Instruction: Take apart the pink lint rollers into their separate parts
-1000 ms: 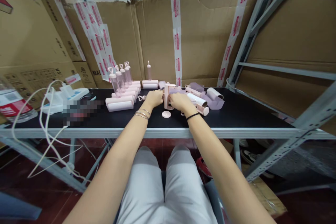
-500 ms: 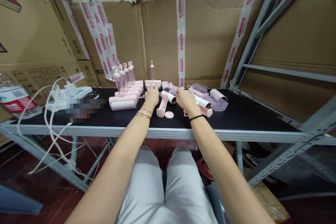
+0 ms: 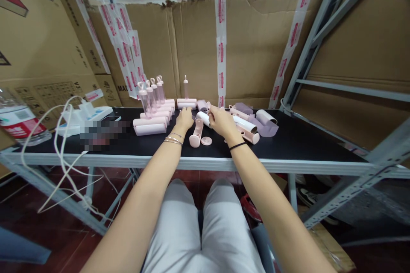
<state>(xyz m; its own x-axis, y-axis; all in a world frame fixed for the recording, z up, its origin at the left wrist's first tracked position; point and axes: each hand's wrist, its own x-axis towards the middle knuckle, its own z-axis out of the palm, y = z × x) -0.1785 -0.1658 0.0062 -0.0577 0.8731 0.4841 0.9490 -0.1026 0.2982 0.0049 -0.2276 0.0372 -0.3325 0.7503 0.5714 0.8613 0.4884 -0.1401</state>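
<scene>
My left hand (image 3: 185, 118) rests on the black tabletop (image 3: 304, 140) with its fingers curled; what they hold is hidden. Just right of it a pink handle piece (image 3: 195, 133) lies flat on the table. My right hand (image 3: 221, 122) is closed on a white roll (image 3: 203, 117), held low over the table. A round pink cap (image 3: 206, 140) lies below the roll. Both hands are close together at the table's middle.
Finished pink rollers (image 3: 149, 127) with upright clear handles (image 3: 145, 99) stand in a row at the left. Purple covers and loose parts (image 3: 264, 118) lie at the right. A white power strip with cables (image 3: 81, 114), a water bottle (image 3: 17, 121), cardboard walls and a grey shelf frame (image 3: 309, 42) surround the table.
The pink handle piece, held upright a second ago, now lies flat on the table. My right hand has let go of it and taken the white roll.
</scene>
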